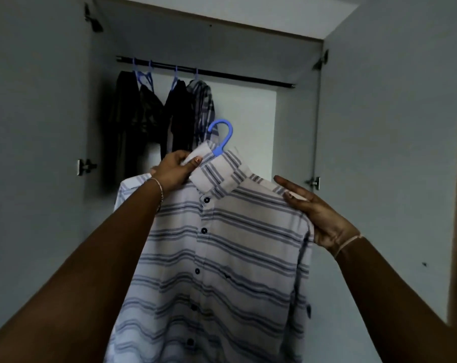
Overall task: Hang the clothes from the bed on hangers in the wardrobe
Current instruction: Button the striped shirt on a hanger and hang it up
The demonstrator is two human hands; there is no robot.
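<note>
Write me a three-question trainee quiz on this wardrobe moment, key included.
1. True or false: the hook of the blue hanger is not yet on the rail.
2. The left hand pinches the striped shirt by its: A) collar B) hem C) cuff.
3. How many garments already hang on the rail?
Key: 1 true; 2 A; 3 four.
</note>
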